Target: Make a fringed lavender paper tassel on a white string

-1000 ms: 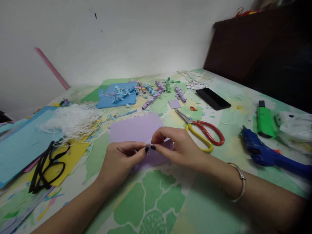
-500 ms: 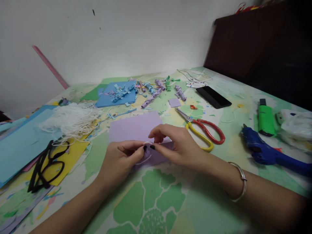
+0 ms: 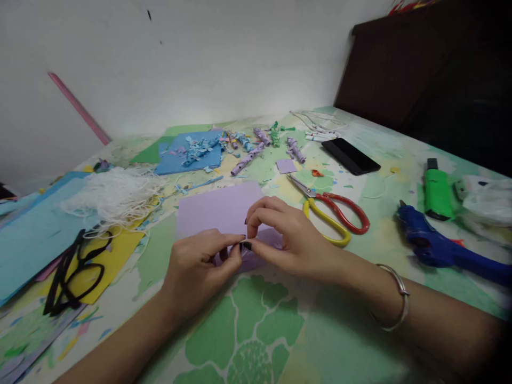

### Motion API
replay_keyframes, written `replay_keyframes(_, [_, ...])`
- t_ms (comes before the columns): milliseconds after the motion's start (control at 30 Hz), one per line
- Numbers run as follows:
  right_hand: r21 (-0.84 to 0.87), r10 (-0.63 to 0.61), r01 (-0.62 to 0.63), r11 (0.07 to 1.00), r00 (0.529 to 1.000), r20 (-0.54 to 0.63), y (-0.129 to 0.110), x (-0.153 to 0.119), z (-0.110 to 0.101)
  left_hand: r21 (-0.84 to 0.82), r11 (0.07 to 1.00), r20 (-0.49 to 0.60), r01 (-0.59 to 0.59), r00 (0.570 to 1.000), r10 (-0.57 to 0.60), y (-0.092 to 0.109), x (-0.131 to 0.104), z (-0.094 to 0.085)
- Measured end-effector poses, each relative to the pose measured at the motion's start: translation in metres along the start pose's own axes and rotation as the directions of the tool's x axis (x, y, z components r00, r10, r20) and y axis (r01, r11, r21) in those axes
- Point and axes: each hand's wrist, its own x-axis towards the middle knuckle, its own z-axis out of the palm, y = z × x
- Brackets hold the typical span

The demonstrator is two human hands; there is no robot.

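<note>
My left hand is pinched closed over the near edge of a lilac sheet, thumb against forefinger. Facing it, my right hand has its thumb tip meeting the left fingertips and its other fingers curled. A small bit of white string shows between the fingertips; most of it is hidden, and which hand grips it is unclear. Under the hands lies darker lilac paper. Scissors with one red and one yellow handle lie beyond my right hand, blades partly apart.
White string pile, black glasses and coloured sheets lie left. Curled paper pieces are at the back. A black phone, green lighter-like item and blue glue gun sit right.
The fingertips have come closer together, and the white loop that stood between them is now mostly hidden. My right fingers are raised slightly more. The view has shifted a little.
</note>
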Motion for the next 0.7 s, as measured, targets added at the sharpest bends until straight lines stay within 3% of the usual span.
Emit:
replay_keyframes(100, [-0.007,-0.051,0.051,0.999,0.999,-0.012,-0.005,-0.002,-0.002,0.124,0.971,-0.107,-0.204,0.970,0.218,-0.003,-0.002,0.001])
replay_keyframes(200, [0.006,-0.036,0.036,0.999,0.999,0.019,-0.009,-0.003,-0.002,0.174,0.945,-0.200,-0.276,0.930,0.308,-0.004,-0.004,0.002])
replay_keyframes(367, [0.085,0.013,-0.016,0.996,0.999,0.041,-0.013,-0.002,-0.006,0.323,0.914,-0.243,-0.245,0.912,0.330,-0.008,0.000,-0.002])
replay_keyframes(467, [0.176,0.138,-0.154,0.972,0.985,0.100,-0.016,-0.002,-0.012,0.434,0.877,-0.297,-0.205,0.887,0.354,-0.015,0.002,-0.005])
replay_keyframes(600, [0.374,0.271,-0.319,0.871,0.946,0.176,-0.019,-0.003,-0.016,0.492,0.858,-0.345,-0.144,0.874,0.344,-0.022,0.002,-0.007])
replay_keyframes(700, [0.395,0.286,-0.291,0.871,0.955,0.074,-0.016,-0.002,-0.011,0.493,0.855,-0.356,-0.165,0.858,0.370,-0.021,0.001,-0.006])
